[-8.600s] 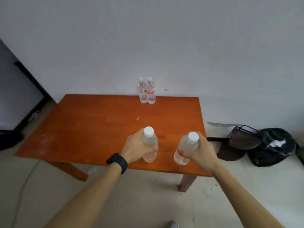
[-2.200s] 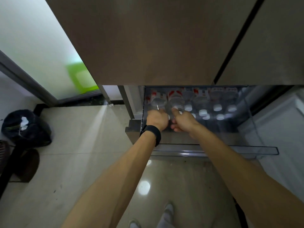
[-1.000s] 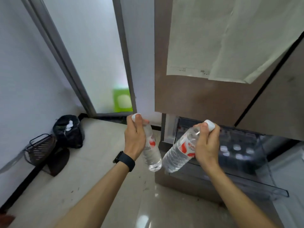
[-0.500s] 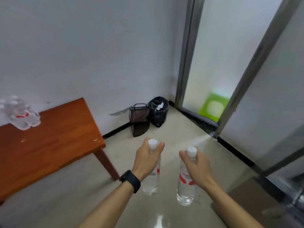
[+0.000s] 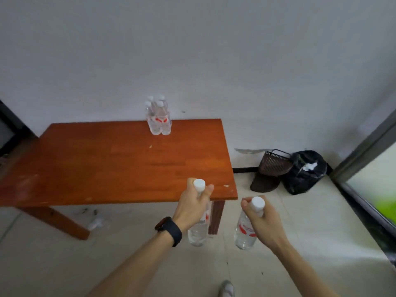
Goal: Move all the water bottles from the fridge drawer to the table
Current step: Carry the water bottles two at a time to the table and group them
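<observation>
You grip one water bottle [image 5: 198, 234] by the neck in your left hand [image 5: 190, 207], fingers and thumb curled tight under its white cap, and a second bottle [image 5: 245, 230] the same way in your right hand [image 5: 260, 224]. Both hang upright over the floor [image 5: 64, 260], just short of the near right corner of the table [image 5: 96, 168]. Four more bottles [image 5: 159, 118] stand bunched at its far edge by the wall, a wide stretch of wood lies between them and the near edge, and a dark basket [image 5: 274, 163] and black bag [image 5: 304, 172] sit against the wall beyond the right edge.
</observation>
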Action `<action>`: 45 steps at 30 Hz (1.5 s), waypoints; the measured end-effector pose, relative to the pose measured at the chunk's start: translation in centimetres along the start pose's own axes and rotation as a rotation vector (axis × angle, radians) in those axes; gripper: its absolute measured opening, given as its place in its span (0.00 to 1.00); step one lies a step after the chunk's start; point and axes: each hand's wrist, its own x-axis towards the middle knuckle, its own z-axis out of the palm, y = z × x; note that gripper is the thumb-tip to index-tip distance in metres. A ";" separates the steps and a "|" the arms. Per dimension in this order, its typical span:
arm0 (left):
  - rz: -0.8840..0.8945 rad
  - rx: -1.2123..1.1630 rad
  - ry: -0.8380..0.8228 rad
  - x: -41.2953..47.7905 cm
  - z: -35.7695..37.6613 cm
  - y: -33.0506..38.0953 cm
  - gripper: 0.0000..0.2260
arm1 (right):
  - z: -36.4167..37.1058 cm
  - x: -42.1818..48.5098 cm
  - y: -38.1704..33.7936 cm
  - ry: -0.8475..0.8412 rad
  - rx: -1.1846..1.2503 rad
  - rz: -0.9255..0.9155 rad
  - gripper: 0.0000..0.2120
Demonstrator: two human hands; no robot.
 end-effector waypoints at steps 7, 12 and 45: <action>-0.044 0.053 0.098 9.9 -7.7 -4.2 0.12 | 8.8 11.0 -4.8 -0.157 -0.009 -0.089 0.09; -0.057 0.044 0.188 17.6 -12.3 -5.9 0.11 | 14.2 19.2 -8.9 -0.230 -0.019 -0.115 0.08; -0.046 0.046 -0.164 47.3 -28.6 -19.3 0.10 | 41.2 45.7 -16.3 -0.219 -0.149 0.021 0.17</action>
